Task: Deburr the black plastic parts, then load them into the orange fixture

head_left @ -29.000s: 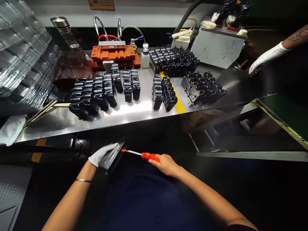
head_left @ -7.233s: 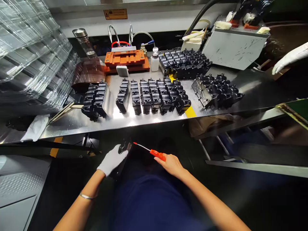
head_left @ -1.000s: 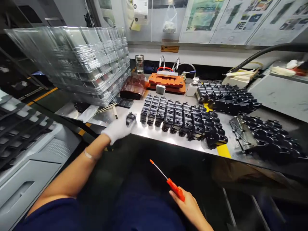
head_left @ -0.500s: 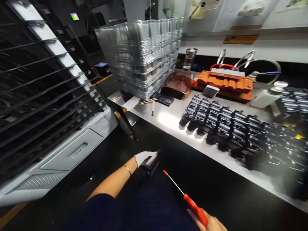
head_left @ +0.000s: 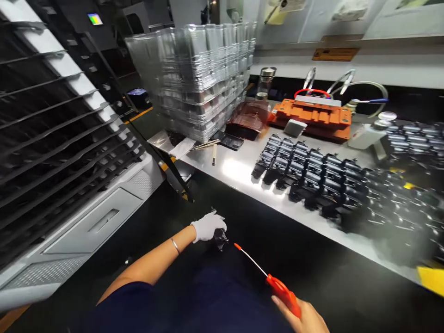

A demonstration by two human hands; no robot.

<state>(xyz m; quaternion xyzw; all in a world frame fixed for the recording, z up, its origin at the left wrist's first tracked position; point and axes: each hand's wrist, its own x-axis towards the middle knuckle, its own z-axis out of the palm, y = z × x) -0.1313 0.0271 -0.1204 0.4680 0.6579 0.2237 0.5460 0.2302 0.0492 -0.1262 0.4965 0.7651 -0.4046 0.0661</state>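
Observation:
My left hand (head_left: 209, 226), in a white glove, is closed around a small black moulded part (head_left: 221, 239) in front of my body. The fingers cover most of this part; its lower end shows small shiny bits. In my bare right hand (head_left: 307, 318), at the bottom edge, is a red air blow gun (head_left: 282, 293) with a thin metal nozzle and a red tip. The tip points at the black part and stays slightly apart from it. Rows of similar glossy black parts (head_left: 312, 169) lie on the metal bench (head_left: 225, 178).
Stacked clear plastic trays (head_left: 197, 88) stand at the bench's far left. Behind the rows are an orange fixture (head_left: 312, 120), a white bottle (head_left: 369, 134) and a glass flask (head_left: 265, 83). A phone (head_left: 231, 141) lies near the trays. A slatted grey machine (head_left: 104, 222) stands left.
My left hand has turned the black part, so the back of the glove now faces up and less of the part shows. The blow gun's tip is slightly nearer the part.

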